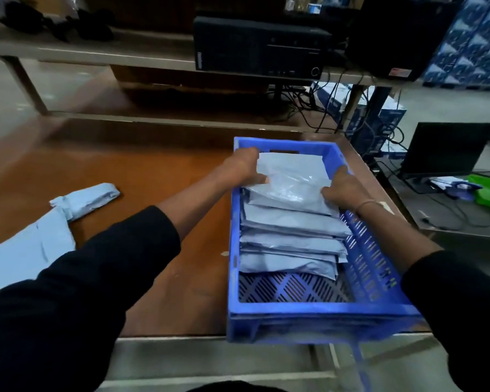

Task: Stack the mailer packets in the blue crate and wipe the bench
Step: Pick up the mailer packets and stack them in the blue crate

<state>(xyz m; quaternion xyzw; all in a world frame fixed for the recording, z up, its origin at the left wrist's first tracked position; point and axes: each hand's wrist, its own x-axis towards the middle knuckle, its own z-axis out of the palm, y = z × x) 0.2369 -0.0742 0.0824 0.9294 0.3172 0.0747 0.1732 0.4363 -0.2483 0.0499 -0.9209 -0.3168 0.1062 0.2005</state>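
Your left hand (245,168) and right hand (343,189), fingers clamped on top mailer packet (293,176), over stack in blue crate (317,312); packet long axis runs left-right, far edge tilted up.

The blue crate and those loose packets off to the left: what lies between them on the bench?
In the head view, only bare brown bench and the person's left forearm above it separate the blue crate from the loose packets.

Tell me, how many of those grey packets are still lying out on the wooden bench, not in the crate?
2. One rolled packet lies left of the blue crate; one flat packet lies nearer, at the bench's left edge, partly hidden by the left sleeve. That sleeve may hide more.
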